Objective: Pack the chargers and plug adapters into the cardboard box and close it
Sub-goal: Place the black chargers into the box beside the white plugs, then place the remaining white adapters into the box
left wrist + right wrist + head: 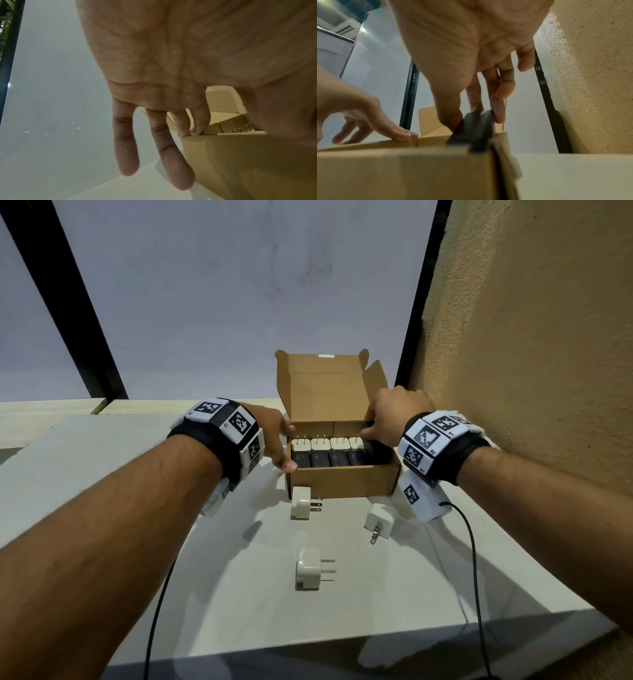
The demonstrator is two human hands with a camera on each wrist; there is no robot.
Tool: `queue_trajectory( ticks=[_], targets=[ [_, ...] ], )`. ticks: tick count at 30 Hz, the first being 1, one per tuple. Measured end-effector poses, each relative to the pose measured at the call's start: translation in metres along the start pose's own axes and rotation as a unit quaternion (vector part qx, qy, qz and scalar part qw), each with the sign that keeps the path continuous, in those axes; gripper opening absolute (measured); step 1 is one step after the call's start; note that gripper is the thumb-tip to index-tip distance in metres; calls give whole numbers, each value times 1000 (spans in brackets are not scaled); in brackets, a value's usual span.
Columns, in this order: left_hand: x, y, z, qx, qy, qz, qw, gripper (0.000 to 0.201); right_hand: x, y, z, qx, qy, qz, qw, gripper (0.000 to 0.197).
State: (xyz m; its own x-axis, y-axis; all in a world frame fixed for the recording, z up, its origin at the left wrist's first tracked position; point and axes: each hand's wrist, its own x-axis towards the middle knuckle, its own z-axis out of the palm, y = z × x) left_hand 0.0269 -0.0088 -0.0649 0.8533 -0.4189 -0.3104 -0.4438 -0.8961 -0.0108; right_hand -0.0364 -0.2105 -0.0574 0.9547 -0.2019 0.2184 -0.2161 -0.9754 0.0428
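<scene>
An open cardboard box (pixel 342 482) stands on the white table (pixel 239 604), lid flap up. Inside are a back row of white plug adapters (pixel 320 444) with prongs up and a front row of black adapters (pixel 320 459). My left hand (pixel 287 446) rests on the box's left wall, thumb at the front corner; two fingers (pixel 197 121) touch the rim, the others hang straight. My right hand (pixel 368 429) reaches into the right end and pinches a black adapter (pixel 476 128) between thumb and fingers, partly raised above the rim.
Three loose white plug adapters lie on the table in front of the box, one near its front left (pixel 301 503), one to the right (pixel 378 522), one nearer me (pixel 310 573). A textured wall (pixel 531 337) stands close on the right. Wrist cables (pixel 474 559) trail over the table.
</scene>
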Motion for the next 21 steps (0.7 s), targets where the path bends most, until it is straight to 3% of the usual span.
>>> queue_trajectory(
  ticks=[6,18,21],
  targets=[
    [2,1,0,12,2,3,1000,90,0,2,23,-75,-36,-36,996,36],
    [3,1,0,9,-3,-3,1000,87,-8,10,37,-31,-151,-37,987,41],
    [0,5,-1,19,-6,-6,1000,82,-20,12,25,23,-97,-70,993,35]
  ],
)
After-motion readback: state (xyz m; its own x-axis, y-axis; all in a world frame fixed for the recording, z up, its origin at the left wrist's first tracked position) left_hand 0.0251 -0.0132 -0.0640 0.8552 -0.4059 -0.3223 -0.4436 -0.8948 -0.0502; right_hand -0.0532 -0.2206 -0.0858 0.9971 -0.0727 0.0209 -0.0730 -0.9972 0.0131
